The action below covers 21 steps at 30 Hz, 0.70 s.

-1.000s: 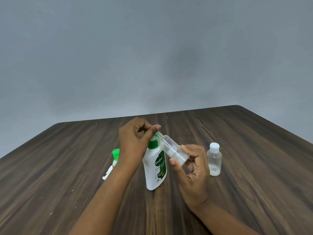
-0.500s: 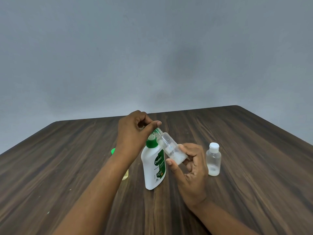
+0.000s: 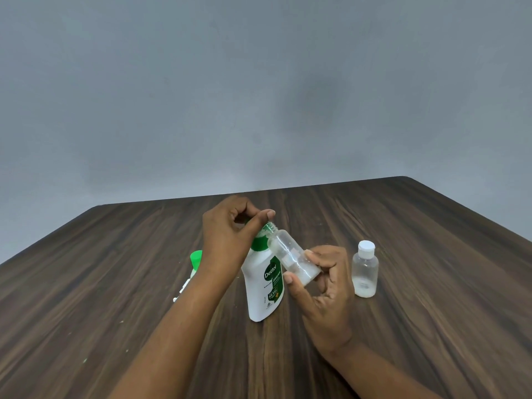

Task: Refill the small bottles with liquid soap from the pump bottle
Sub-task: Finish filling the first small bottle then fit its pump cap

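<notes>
one small bottle (image 3: 290, 252), mouth up-left

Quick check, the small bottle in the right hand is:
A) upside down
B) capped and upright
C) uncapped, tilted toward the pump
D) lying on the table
C: the small bottle in the right hand shows bare neck threads, its mouth leaning toward the top of the pump bottle.

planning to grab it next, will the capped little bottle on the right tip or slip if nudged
The capped small bottle holds only a little liquid, so probably light. Narrow and upright, it may tip if pushed near the cap. Smooth clear plastic could feel slippery.
</notes>
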### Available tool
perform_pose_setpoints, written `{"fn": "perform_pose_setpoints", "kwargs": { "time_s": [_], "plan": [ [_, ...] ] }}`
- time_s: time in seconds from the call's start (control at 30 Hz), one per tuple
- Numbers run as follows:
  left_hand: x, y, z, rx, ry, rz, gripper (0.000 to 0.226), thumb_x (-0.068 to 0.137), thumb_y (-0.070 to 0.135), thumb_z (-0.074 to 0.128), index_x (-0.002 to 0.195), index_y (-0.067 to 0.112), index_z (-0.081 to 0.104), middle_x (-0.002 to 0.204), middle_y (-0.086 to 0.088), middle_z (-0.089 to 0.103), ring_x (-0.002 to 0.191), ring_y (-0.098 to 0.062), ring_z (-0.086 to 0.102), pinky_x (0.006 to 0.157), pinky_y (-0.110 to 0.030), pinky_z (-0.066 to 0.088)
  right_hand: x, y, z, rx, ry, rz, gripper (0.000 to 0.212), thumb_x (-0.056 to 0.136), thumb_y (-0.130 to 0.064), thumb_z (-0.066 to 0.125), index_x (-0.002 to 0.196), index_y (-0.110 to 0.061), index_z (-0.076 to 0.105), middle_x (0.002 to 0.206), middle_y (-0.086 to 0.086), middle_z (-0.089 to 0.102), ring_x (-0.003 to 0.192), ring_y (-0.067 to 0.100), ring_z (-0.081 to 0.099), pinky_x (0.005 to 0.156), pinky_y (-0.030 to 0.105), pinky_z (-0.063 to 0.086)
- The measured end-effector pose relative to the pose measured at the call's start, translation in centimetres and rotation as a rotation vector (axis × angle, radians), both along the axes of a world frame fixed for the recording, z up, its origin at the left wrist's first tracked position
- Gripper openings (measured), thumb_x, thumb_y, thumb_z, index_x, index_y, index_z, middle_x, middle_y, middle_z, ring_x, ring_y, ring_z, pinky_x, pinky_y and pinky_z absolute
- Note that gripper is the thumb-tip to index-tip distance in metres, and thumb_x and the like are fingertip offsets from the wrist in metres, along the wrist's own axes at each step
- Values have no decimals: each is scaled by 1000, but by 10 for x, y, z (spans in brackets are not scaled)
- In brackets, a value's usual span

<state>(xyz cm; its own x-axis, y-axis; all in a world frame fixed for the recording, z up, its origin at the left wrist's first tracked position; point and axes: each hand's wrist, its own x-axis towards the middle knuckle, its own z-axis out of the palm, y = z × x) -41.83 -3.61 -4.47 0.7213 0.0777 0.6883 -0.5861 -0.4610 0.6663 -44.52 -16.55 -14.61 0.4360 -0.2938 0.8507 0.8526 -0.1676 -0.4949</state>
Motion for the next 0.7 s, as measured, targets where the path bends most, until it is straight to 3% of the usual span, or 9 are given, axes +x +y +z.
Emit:
{"fn": "perform_pose_setpoints", "kwargs": {
  "time_s": [0.3,0.47,0.7],
  "plan": [
    [2,5,12,71,39,-50,25,73,22,77,56,18,58,60,6,57,55,2,51,52,-8,37,-4,1,4,40,94,86,34,79,-55,69,93,-28,55,87,-15,60,75,8,63,61,19,54],
    [2,2,-2,27,12,-38,27,74,19,76,62,2,58,61,4,57,57,1,52,54,-7,39,-9,1,5,10,145,68,29,76,-65,65,91,-46,49,82,-20,68,66,2,65,54,15,50],
    [3,2,-9,-7,-59,-24,26,76,18,74,60,7,57,63,-3,60,61,-6,56,59,-10,43,-11,0,7,-63,191,49,42,80,-68,57,92,-30,44,79,-23,65,62,-1,62,53,9,44]
  ]
}}
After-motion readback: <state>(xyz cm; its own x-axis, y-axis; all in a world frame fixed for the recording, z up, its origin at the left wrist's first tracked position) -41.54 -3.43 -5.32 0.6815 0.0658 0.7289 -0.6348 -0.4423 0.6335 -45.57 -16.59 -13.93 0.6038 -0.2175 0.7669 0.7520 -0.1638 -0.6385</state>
